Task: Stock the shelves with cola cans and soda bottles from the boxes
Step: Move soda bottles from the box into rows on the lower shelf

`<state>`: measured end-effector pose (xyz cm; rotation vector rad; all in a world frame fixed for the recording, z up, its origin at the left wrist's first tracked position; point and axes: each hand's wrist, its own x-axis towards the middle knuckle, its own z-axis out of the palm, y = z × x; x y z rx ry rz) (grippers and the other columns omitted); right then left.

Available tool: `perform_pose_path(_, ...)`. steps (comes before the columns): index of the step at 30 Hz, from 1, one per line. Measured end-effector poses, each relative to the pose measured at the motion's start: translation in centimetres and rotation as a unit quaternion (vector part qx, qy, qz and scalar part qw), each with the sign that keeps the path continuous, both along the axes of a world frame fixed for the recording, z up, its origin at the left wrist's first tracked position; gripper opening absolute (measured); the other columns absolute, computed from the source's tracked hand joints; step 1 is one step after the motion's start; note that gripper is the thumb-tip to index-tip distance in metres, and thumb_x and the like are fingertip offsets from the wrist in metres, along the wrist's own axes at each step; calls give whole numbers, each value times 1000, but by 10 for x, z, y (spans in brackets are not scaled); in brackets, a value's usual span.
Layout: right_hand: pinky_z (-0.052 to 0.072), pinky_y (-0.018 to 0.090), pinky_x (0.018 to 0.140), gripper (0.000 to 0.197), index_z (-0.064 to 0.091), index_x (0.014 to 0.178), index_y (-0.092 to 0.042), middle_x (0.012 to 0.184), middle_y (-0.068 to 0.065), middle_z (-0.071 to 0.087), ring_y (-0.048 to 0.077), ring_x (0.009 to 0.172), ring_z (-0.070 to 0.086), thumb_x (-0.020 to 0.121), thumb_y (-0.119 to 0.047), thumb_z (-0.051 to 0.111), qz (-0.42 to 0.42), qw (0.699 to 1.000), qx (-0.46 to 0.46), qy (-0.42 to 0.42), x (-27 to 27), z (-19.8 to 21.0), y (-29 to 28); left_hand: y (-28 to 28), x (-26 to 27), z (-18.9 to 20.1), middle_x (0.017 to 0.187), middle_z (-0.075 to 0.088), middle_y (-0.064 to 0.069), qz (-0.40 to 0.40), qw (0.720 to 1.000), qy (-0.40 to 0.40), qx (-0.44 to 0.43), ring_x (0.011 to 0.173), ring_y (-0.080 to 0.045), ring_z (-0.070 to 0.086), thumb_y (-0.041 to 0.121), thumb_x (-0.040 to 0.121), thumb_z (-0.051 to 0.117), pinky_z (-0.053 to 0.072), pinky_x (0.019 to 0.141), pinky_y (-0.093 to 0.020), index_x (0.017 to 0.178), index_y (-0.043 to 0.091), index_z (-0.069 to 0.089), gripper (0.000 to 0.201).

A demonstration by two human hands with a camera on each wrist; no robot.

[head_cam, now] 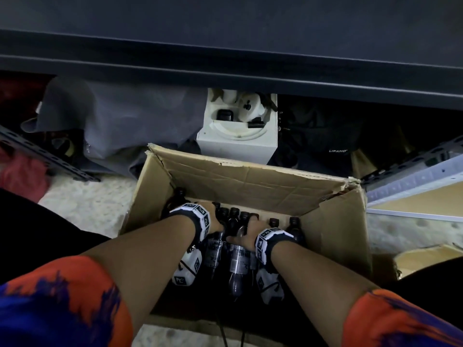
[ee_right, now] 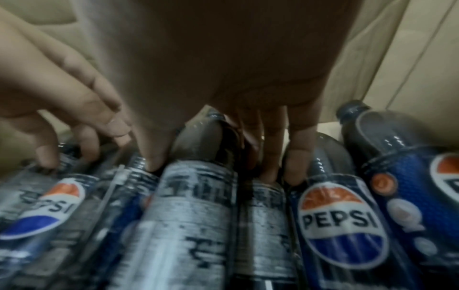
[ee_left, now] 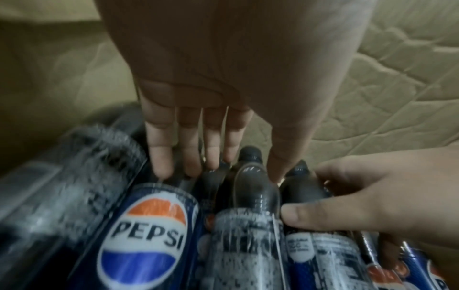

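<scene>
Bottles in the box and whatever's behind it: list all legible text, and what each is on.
"PEPSI": round logo on a bottle by the left hand.
"PEPSI": logo on a bottle beside the right hand.
"LIPANO": white print on a dark bag behind the cardboard box.
Grey back labels: fine print, blurred, unreadable.

Soda bottles [ee_left: 149,225] lie side by side in the cardboard box [head_cam: 333,229], necks past the fingertips [ee_left: 161,164] of the left hand [head_cam: 213,219] and right hand [head_cam: 248,234], labels back toward the wrists, shelf [head_cam: 225,68] beyond.
</scene>
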<state>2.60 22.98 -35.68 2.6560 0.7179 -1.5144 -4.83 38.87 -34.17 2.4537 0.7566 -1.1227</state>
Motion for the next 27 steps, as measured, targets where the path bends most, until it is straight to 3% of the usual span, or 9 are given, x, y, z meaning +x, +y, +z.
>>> perform_pose_path(4,43,30,61,103,38,139,-6,100,-1,52,22,88,56,71,-74,74,-35,999,25,5,4,-7,-4,0,-2,-10,104,54,1,29,999,1,-19,92,-17,50,52,87,70,45,88,-31,102,22,48,39)
perform_pose_path(7,44,29,70,102,41,139,-10,107,0,49,21,93,53,67,-70,80,-74,997,26,21,8,-6,-6,-4,1,-9,113,66,-5,63,997,0,-53,98,-22,65,46,86,74,54,83,-32,116,13,61,47)
perform_pose_path(10,42,26,66,79,48,124,-17,101,-4,51,15,86,53,69,-61,84,-111,992,37,37,7,-8,-10,-8,4,-10,116,66,-8,89,993,-4,-78,95,-25,67,47,83,77,60,74,-34,123,12,55,57)
perform_pose_path(12,48,25,67,81,56,121,-15,100,-4,59,14,84,57,63,-65,83,-118,991,42,47,6,-9,-10,-10,3,-12,115,67,-7,99,992,-1,-76,98,-25,67,48,80,79,58,81,-35,121,12,58,58)
perform_pose_path(15,49,30,79,90,54,129,-16,114,-1,57,20,99,57,62,-70,78,-109,992,25,51,7,-10,-10,-12,2,-8,117,69,-12,123,989,13,-83,101,-28,68,54,74,79,56,93,-40,128,9,60,73)
perform_pose_path(18,47,31,82,94,53,132,-19,123,2,57,22,105,57,59,-72,77,-112,992,10,60,9,-8,-11,-11,1,-8,137,58,-12,132,987,11,-85,115,-30,61,61,65,80,53,99,-41,144,10,47,99)
perform_pose_path(22,55,31,82,94,66,116,-29,109,-2,68,18,93,65,35,-76,77,-130,989,34,52,6,-19,-7,-12,-3,-5,134,57,-8,154,983,-16,-95,116,-28,59,57,60,80,52,97,-40,140,15,48,95)
perform_pose_path(24,58,31,82,81,70,110,-29,102,-4,72,18,91,68,39,-66,83,-153,984,65,63,6,-20,-7,-13,-6,-8,119,65,-2,171,978,-32,-113,104,-22,64,60,46,79,55,90,-36,131,20,54,97)
perform_pose_path(27,51,23,68,32,74,91,-26,92,-3,73,15,85,67,64,-37,86,-192,974,106,61,2,5,-11,-14,-9,-12,114,67,1,192,970,-44,-140,101,-19,65,58,45,82,56,90,-35,125,24,56,91)
